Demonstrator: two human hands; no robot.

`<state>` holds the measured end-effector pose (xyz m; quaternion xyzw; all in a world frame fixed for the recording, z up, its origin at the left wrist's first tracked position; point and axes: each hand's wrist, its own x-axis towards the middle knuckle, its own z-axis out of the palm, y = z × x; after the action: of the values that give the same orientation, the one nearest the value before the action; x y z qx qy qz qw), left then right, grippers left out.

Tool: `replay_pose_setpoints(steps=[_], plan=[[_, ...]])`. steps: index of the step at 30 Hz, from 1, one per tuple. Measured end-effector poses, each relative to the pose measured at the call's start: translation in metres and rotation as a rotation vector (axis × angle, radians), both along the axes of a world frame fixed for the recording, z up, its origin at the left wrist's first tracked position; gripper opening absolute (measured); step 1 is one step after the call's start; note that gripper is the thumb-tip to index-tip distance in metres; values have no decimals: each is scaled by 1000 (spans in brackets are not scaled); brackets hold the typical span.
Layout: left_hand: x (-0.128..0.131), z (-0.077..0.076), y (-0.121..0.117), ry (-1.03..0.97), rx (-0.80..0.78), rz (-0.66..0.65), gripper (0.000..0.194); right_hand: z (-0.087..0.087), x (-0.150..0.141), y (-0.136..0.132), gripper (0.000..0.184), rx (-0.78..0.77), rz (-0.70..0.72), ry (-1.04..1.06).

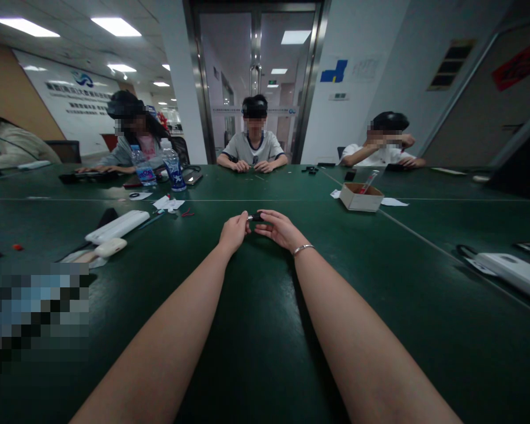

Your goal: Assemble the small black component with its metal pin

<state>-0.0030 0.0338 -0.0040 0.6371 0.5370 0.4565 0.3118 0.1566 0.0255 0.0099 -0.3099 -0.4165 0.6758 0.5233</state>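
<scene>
Both my arms reach forward over the dark green table [265, 330]. My left hand [234, 231] is closed, its fingertips pinching the left end of a small black object [257, 217]. My right hand [279, 227] curls round the same object from the right, fingers bent over it; a thin bracelet [302, 249] sits on that wrist. The small black object is held between the two hands just above the tabletop, and most of it is hidden by my fingers.
A small cardboard box [361, 197] stands to the right front. White cases [117, 227] lie at left, another white case [512, 272] at right. Two water bottles [174, 166] stand at far left. Several other people sit along the far side and the left.
</scene>
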Motion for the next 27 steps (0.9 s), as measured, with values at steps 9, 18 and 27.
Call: replay_pose_setpoints(steps=[9,18,27], plan=[[3,12,-15,194,6,118,57,-7,-6,2,18,80,-68,-110],[1,13,-26,382,135,139,39,-20,-37,-13,18,488,-272,-922],[-14,15,-63,137,-42,-123,29,-6,-14,-77,11,625,-176,-1060]])
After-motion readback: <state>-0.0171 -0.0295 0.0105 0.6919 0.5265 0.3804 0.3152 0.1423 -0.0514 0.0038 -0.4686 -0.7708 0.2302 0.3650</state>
